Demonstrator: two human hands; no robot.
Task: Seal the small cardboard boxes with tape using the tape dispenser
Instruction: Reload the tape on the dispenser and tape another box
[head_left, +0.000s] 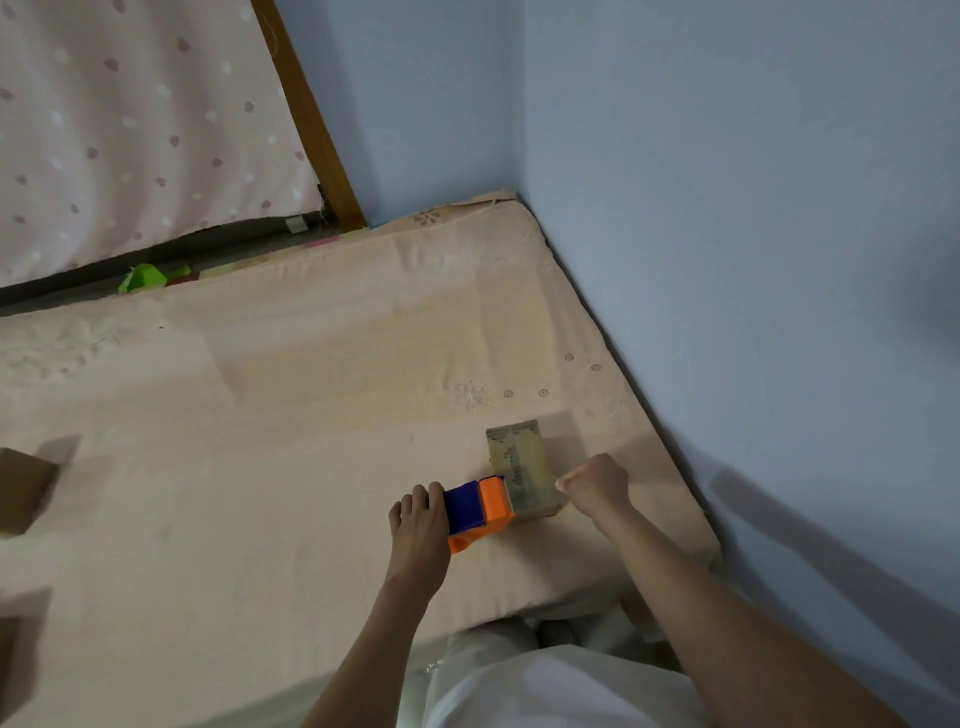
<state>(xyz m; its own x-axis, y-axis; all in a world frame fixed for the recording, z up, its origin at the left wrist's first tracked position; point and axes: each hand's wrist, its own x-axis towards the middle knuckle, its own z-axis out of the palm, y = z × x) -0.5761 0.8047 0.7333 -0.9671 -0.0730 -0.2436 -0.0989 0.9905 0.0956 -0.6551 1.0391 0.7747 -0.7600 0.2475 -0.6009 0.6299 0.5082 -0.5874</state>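
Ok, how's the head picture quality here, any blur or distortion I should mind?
Head view: dim, even light with soft shadows; the left hand on the tape dispenser and the right hand by the small box read fairly sharp; the boxes at the left edge are smeared; the wide-angle lens bends the mattress edge.

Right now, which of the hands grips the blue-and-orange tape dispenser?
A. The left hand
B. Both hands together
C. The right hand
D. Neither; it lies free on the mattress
A: the left hand curls round the tape dispenser at the small cardboard box, while the right hand is beside the box.
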